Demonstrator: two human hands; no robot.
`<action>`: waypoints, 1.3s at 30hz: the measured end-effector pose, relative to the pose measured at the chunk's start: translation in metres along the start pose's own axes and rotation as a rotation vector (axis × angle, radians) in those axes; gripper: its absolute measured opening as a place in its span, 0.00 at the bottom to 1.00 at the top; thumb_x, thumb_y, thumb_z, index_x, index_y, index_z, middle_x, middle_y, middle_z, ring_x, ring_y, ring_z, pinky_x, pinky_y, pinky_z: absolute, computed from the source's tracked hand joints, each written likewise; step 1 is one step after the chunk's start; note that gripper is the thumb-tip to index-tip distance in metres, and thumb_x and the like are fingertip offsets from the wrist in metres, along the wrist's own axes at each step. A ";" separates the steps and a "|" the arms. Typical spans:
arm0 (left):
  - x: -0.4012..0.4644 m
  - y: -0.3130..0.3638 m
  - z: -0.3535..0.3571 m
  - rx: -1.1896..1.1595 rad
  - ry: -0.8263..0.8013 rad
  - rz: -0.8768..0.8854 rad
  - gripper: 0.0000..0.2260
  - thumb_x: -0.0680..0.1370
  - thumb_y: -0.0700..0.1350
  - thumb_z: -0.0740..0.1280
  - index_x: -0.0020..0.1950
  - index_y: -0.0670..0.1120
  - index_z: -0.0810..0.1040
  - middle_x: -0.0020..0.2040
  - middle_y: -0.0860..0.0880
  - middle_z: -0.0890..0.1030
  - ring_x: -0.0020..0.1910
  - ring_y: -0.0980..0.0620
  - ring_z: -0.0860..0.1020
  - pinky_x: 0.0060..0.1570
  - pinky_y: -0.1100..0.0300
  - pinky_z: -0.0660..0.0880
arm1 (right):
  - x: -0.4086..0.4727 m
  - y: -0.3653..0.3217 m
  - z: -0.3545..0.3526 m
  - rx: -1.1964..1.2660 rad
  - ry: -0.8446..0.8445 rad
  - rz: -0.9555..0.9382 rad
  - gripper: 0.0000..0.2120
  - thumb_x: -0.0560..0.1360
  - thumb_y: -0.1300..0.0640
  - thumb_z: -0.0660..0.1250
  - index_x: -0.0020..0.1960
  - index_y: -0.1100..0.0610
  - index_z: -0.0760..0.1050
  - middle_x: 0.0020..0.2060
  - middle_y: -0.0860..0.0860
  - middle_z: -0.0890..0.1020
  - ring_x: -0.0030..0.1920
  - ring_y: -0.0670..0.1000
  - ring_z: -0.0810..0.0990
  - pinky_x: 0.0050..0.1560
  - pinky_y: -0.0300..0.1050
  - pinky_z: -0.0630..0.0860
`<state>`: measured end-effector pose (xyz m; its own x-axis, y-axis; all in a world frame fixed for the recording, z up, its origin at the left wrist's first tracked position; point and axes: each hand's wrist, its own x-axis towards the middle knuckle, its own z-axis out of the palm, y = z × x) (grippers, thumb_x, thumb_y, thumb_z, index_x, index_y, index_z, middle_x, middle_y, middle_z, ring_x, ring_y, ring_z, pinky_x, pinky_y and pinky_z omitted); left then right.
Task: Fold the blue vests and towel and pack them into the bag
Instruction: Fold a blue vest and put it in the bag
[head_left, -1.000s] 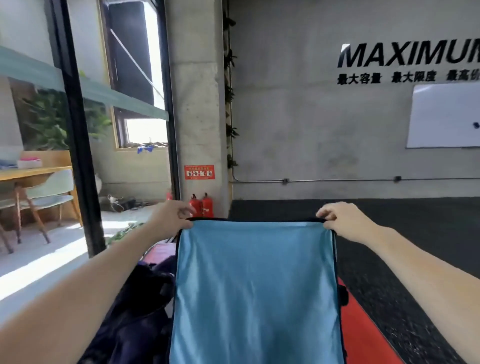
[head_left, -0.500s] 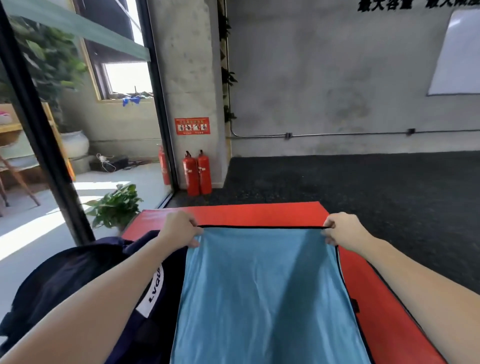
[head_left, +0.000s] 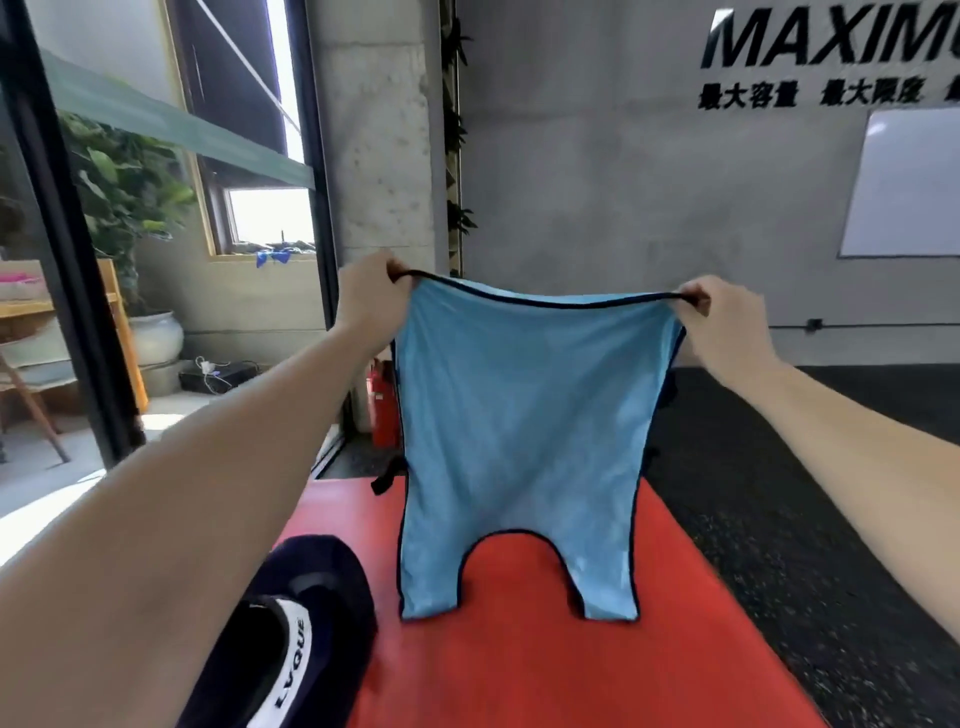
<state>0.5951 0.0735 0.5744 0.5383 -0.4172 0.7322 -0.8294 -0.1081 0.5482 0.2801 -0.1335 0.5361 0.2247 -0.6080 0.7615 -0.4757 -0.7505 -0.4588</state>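
Note:
A light blue vest (head_left: 524, 415) with dark trim hangs upside down in the air, its shoulder straps dangling just above the red mat (head_left: 519, 665). My left hand (head_left: 371, 299) pinches its top left corner. My right hand (head_left: 722, 322) pinches the top right corner, so the hem stretches between them at chest height. A dark navy bag (head_left: 311, 623) with a white label lies on the mat at the lower left, partly behind my left forearm. No towel is in view.
Red fire extinguishers (head_left: 384, 410) stand by a concrete pillar behind the vest. Black rubber flooring (head_left: 779, 493) surrounds the mat on the right. A glass door frame (head_left: 57, 234), a potted plant (head_left: 130, 218) and a wooden table lie to the left.
Both hands have lifted the vest up off the mat, from lying low and flat to hanging in the air. The camera has tilted up and the bag now shows at the lower left.

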 end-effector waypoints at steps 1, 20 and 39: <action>0.006 0.013 -0.011 -0.004 0.033 0.041 0.06 0.79 0.39 0.65 0.52 0.43 0.81 0.46 0.49 0.79 0.46 0.53 0.74 0.46 0.65 0.66 | 0.005 -0.007 -0.011 0.010 0.034 -0.016 0.08 0.81 0.56 0.66 0.56 0.59 0.80 0.51 0.53 0.84 0.51 0.53 0.79 0.51 0.42 0.69; -0.341 -0.072 -0.083 0.120 -0.391 -0.057 0.13 0.71 0.32 0.70 0.42 0.52 0.81 0.38 0.55 0.81 0.40 0.54 0.78 0.45 0.59 0.72 | -0.305 0.016 -0.104 -0.067 -0.650 0.206 0.11 0.71 0.58 0.77 0.39 0.42 0.82 0.40 0.41 0.85 0.45 0.42 0.82 0.44 0.28 0.70; -0.388 -0.076 -0.057 -0.045 -0.419 -0.272 0.09 0.81 0.42 0.65 0.46 0.55 0.78 0.40 0.57 0.83 0.42 0.60 0.79 0.42 0.61 0.71 | -0.343 0.057 -0.079 -0.012 -0.578 0.360 0.09 0.76 0.59 0.72 0.43 0.46 0.80 0.42 0.42 0.84 0.48 0.44 0.81 0.49 0.41 0.70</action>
<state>0.4580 0.2954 0.2717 0.6205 -0.7067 0.3398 -0.6548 -0.2284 0.7205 0.1087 0.0529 0.2852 0.4676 -0.8625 0.1934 -0.6147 -0.4745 -0.6301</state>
